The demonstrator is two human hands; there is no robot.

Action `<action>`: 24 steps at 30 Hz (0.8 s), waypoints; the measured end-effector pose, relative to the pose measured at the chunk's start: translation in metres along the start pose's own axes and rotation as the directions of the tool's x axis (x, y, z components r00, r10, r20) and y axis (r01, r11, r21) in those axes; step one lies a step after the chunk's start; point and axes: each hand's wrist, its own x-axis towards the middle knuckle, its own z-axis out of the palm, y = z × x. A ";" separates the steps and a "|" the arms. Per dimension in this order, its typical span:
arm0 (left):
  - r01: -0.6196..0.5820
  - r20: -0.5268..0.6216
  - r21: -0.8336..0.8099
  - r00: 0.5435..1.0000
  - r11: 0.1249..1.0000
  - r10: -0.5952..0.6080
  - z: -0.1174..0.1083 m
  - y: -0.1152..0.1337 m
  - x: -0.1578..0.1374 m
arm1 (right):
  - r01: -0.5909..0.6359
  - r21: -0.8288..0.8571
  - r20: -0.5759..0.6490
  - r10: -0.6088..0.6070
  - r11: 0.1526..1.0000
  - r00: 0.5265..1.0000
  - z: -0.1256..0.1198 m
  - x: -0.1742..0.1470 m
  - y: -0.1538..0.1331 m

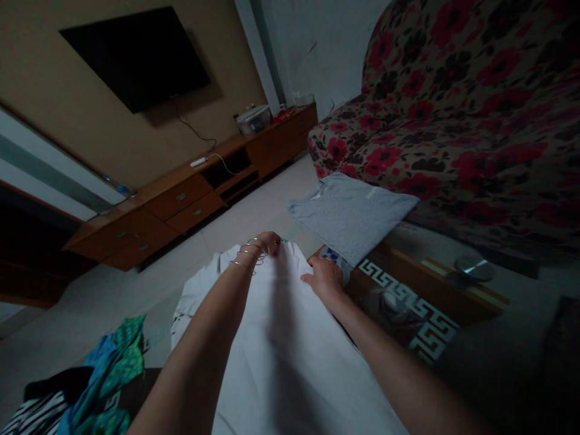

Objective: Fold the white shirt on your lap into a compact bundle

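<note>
Two bare forearms reach forward over a white garment (281, 344) spread flat on the desk (435, 284), whose edge carries a key-pattern band. At the far end of the white garment, the left hand (267, 241) is curled closed, pinching the cloth near its top edge; thin bangles (247, 257) ring that wrist. On the garment's right edge, the right hand (325, 279) lies palm down with fingers loosely bent on the fabric; whether it pinches the cloth or only presses on it cannot be told.

Just beyond the white garment, to its right, a folded grey T-shirt (351, 214) rests on the desk, with a small blue-patterned piece (333, 257) showing under its near corner, just beside the right hand. Further right of the garment, a shiny disc (473, 267) sits on the desk. Left of the garment, near its lower corner, lies a heap of blue-green and striped clothes (104, 374). Well beyond the garment stand a flower-print sofa (453, 109), a low wooden cabinet (190, 193) and a dark wall screen (136, 57).
</note>
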 end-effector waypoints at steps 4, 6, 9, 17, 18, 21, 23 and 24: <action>0.012 -0.036 -0.051 0.999 0.999 -0.014 -0.004 -0.003 -0.003 | 0.040 0.013 -0.001 -0.040 0.999 0.999 0.002 -0.002 0.000; 0.023 -0.083 -0.107 0.996 0.994 -0.032 -0.001 -0.008 -0.011 | 0.094 0.038 -0.035 -0.093 0.995 0.995 0.004 -0.005 0.001; 0.016 -0.182 -0.225 0.982 0.974 -0.059 0.011 -0.018 -0.030 | 0.258 0.078 -0.118 -0.248 0.963 0.962 0.007 -0.009 0.001; -0.074 -0.405 -0.470 0.903 0.879 -0.141 0.048 -0.048 -0.084 | 0.695 -0.099 0.033 -0.695 0.713 0.718 -0.007 -0.035 0.004; -0.069 -0.422 -0.475 0.893 0.877 -0.158 0.049 -0.048 -0.084 | 0.718 -0.121 0.066 -0.716 0.686 0.695 -0.010 -0.040 0.004; -0.024 -0.461 -0.454 0.862 0.891 -0.211 0.047 -0.040 -0.077 | 0.750 -0.142 0.149 -0.735 0.646 0.661 -0.020 -0.054 0.007; 0.015 -0.489 -0.410 0.841 0.912 -0.233 0.046 -0.029 -0.076 | 0.759 -0.127 0.185 -0.737 0.638 0.650 -0.023 -0.061 0.009; 0.029 -0.507 -0.378 0.830 0.925 -0.234 0.046 -0.022 -0.077 | 0.763 -0.120 0.190 -0.740 0.635 0.645 -0.023 -0.065 0.011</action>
